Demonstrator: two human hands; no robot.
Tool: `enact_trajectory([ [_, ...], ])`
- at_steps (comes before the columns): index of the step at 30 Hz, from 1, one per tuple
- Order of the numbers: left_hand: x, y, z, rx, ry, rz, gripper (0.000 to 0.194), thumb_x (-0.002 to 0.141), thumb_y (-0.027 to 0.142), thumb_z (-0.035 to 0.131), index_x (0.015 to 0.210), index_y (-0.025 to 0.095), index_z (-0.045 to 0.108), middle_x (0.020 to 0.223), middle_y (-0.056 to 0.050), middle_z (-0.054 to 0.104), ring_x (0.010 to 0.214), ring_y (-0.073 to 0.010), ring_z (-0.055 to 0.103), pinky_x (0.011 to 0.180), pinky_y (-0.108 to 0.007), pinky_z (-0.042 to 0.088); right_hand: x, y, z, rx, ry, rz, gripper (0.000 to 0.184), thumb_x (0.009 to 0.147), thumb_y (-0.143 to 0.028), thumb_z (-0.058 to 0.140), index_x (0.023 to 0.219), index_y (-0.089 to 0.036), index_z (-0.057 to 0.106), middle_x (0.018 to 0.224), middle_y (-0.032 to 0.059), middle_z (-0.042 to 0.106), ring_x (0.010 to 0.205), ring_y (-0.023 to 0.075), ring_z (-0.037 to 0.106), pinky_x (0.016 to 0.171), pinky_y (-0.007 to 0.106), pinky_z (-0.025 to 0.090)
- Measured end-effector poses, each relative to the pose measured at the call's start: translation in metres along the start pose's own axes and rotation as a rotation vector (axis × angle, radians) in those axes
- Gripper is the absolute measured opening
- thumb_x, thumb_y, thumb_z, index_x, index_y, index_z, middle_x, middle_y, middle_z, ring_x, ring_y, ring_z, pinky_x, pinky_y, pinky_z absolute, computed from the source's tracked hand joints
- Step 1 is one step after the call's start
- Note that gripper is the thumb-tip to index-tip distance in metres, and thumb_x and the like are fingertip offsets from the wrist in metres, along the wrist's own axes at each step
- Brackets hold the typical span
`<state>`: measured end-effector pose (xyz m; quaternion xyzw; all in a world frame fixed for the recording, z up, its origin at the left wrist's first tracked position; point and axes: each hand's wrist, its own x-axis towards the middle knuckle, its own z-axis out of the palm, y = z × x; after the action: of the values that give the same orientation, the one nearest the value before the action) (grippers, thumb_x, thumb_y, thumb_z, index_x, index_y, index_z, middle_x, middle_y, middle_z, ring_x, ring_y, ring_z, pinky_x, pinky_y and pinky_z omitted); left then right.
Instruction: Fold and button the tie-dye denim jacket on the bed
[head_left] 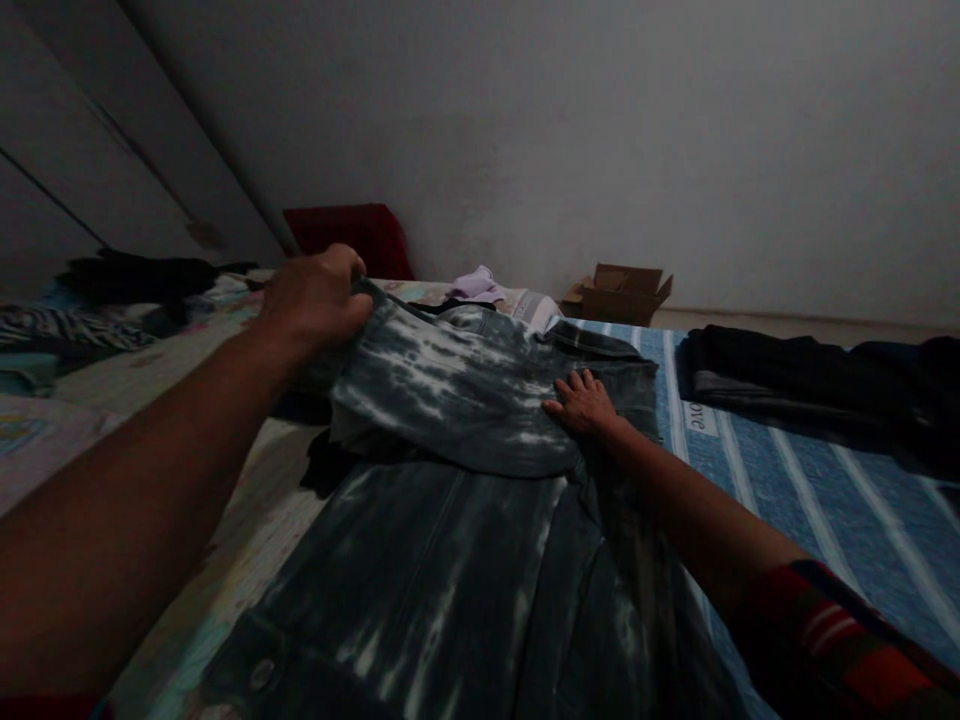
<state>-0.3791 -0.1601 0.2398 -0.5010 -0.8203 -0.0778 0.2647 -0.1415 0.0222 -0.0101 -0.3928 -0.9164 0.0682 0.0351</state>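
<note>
A dark grey denim jacket (442, 560) with white tie-dye streaks lies spread over the bed, its buttoned hem toward me. One sleeve (427, 370) is laid across the upper part of the jacket. My left hand (319, 295) pinches the end of that sleeve at the far left and holds it slightly raised. Flat on the cloth near the collar rests my right hand (583, 402), its fingers spread and touching the fabric. The jacket's far side partly hides the bedding beneath.
Folded dark trousers (825, 390) lie on the blue striped sheet (757, 480) to the right. An open cardboard box (622, 293) stands beyond the bed by the wall. A lilac cloth (478, 286), a red object (349, 238) and piled dark clothes (150, 275) are at the back and left.
</note>
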Motion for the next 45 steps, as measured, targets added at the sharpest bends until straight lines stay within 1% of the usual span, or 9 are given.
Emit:
enact_trajectory([
  [2, -0.025, 0.022, 0.000, 0.055, 0.033, 0.074, 0.035, 0.080, 0.016, 0.057, 0.112, 0.002, 0.057, 0.110, -0.014, 0.060, 0.101, -0.0246, 0.052, 0.090, -0.041, 0.042, 0.000, 0.000, -0.001, 0.003, -0.005, 0.003, 0.069, 0.090, -0.068, 0.024, 0.139, -0.023, 0.041, 0.148, 0.0145, 0.032, 0.138, 0.0374, 0.019, 0.105, 0.047, 0.019],
  [4, -0.062, 0.055, 0.005, -0.001, 0.000, 0.163, 0.027, 0.083, 0.017, 0.054, 0.108, 0.008, 0.060, 0.111, -0.014, 0.060, 0.106, -0.0275, 0.052, 0.093, -0.042, 0.041, 0.000, -0.001, -0.001, 0.005, -0.005, 0.004, 0.069, 0.090, -0.068, 0.024, 0.139, -0.023, 0.040, 0.148, 0.0144, 0.032, 0.138, 0.0366, 0.018, 0.105, 0.047, 0.019],
  [8, -0.143, 0.130, 0.033, -0.399, -0.474, 0.337, 0.014, 0.083, 0.018, 0.054, 0.090, 0.018, 0.066, 0.093, -0.006, 0.067, 0.092, -0.0212, 0.061, 0.082, -0.030, 0.045, -0.003, -0.001, -0.002, 0.007, 0.003, 0.006, 0.068, 0.091, -0.068, 0.024, 0.139, -0.022, 0.040, 0.149, 0.0145, 0.030, 0.138, 0.0359, 0.017, 0.105, 0.047, 0.018],
  [11, -0.180, 0.174, 0.059, -0.504, -0.697, 0.268, 0.009, 0.080, 0.020, 0.059, 0.083, 0.019, 0.068, 0.088, -0.005, 0.068, 0.086, -0.0205, 0.064, 0.076, -0.029, 0.046, -0.003, -0.001, -0.002, 0.010, 0.001, 0.006, 0.069, 0.091, -0.068, 0.023, 0.140, -0.022, 0.040, 0.150, 0.0143, 0.029, 0.139, 0.0358, 0.017, 0.106, 0.048, 0.018],
  [14, -0.190, 0.197, 0.078, -0.455, -0.719, 0.113, 0.013, 0.081, 0.026, 0.060, 0.087, 0.018, 0.068, 0.092, -0.008, 0.069, 0.087, -0.0226, 0.065, 0.073, -0.030, 0.046, -0.002, 0.000, -0.001, 0.020, 0.005, 0.007, 0.071, 0.090, -0.068, 0.021, 0.141, -0.022, 0.038, 0.152, 0.0149, 0.026, 0.140, 0.0354, 0.015, 0.106, 0.048, 0.018],
  [20, -0.185, 0.206, 0.093, -0.420, -0.668, 0.012, 0.015, 0.083, 0.030, 0.058, 0.085, 0.020, 0.069, 0.093, -0.007, 0.070, 0.089, -0.0224, 0.066, 0.073, -0.030, 0.046, -0.004, 0.000, 0.001, 0.059, 0.032, 0.002, 0.073, 0.090, -0.070, 0.019, 0.140, -0.021, 0.039, 0.152, 0.0151, 0.027, 0.141, 0.0353, 0.013, 0.108, 0.048, 0.015],
  [36, -0.185, 0.207, 0.099, -0.488, -0.610, 0.021, 0.013, 0.081, 0.015, 0.049, 0.084, 0.020, 0.061, 0.082, -0.004, 0.068, 0.081, -0.0192, 0.065, 0.069, -0.027, 0.041, -0.005, 0.000, -0.002, 0.058, 0.047, 0.001, 0.069, 0.091, -0.067, 0.022, 0.137, -0.020, 0.043, 0.151, 0.0151, 0.028, 0.140, 0.0369, 0.015, 0.106, 0.048, 0.016],
  [41, -0.182, 0.202, 0.099, -0.565, -0.650, -0.002, 0.012, 0.081, 0.014, 0.050, 0.077, 0.021, 0.059, 0.069, 0.001, 0.064, 0.069, -0.0159, 0.062, 0.063, -0.025, 0.038, -0.007, 0.000, -0.001, 0.053, 0.115, -0.011, 0.064, 0.093, -0.064, 0.022, 0.130, -0.020, 0.050, 0.143, 0.0141, 0.039, 0.137, 0.0353, 0.020, 0.104, 0.046, 0.021],
  [45, -0.184, 0.198, 0.103, -0.648, -0.618, -0.019, 0.015, 0.080, 0.012, 0.050, 0.069, 0.021, 0.055, 0.064, 0.003, 0.060, 0.064, -0.0136, 0.058, 0.060, -0.023, 0.036, -0.007, 0.000, 0.000, 0.054, 0.135, -0.010, 0.062, 0.093, -0.063, 0.021, 0.126, -0.020, 0.053, 0.138, 0.0133, 0.043, 0.135, 0.0351, 0.023, 0.103, 0.045, 0.022],
])
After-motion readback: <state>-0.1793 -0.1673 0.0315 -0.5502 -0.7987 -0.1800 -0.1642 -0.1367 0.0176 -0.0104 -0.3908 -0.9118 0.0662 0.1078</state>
